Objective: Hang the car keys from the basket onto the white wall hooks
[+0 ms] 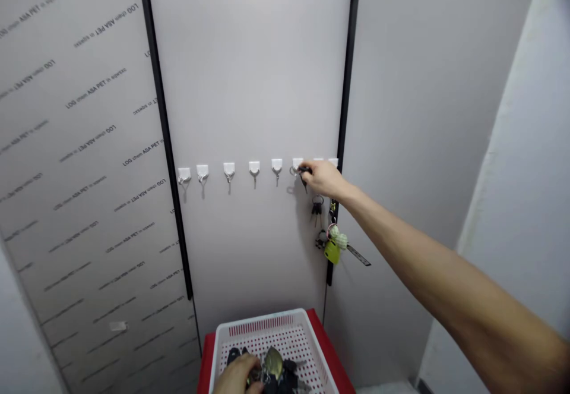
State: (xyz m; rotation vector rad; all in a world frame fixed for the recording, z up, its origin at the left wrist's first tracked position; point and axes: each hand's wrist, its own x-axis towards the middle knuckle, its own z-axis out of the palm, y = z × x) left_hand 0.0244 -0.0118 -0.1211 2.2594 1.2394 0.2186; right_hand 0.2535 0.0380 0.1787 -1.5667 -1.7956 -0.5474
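My right hand point(326, 179) is up at the row of hooks, its fingers pinched on a black-headed key point(304, 170). The key's ring point(293, 171) is at a white adhesive hook point(297, 162); whether it is on the hook I cannot tell. Below this hand hang a ring with black keys point(316, 208) and a bunch with a lime-green tag point(332, 252). My left hand point(237, 375) is low in the white basket point(318, 346), fingers closed on part of a pile of keys point(285, 376). Its fingertips are partly hidden among them.
Several white hooks point(254, 166) with bare metal loops run left along the pale panel. Black vertical strips point(162, 114) edge the panel on both sides. The basket stands on a red surface point(332, 352). A printed panel point(89, 144) is at left, a white wall at right.
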